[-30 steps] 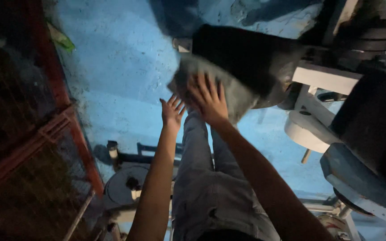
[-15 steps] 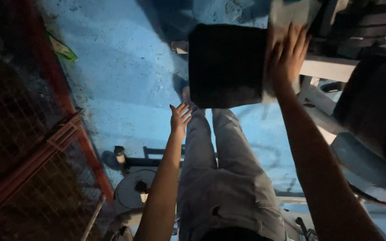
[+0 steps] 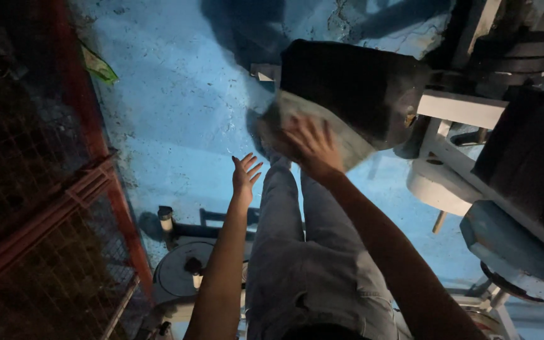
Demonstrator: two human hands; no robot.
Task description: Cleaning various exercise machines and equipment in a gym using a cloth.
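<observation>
1. The right hand presses flat, fingers spread, on a grey cloth against a black padded seat.
2. The left hand hangs open and empty beside it, above the blue floor.
3. A red mesh fence stands at left.

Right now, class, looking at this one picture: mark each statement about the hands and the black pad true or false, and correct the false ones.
1. The right hand presses a grey cloth against the black pad. True.
2. The left hand holds the cloth too. False: it is open and empty, apart from the cloth.
3. The floor looks blue. True.
4. A weight plate lies on top of the black pad. False: it lies low down by the left forearm.
</observation>
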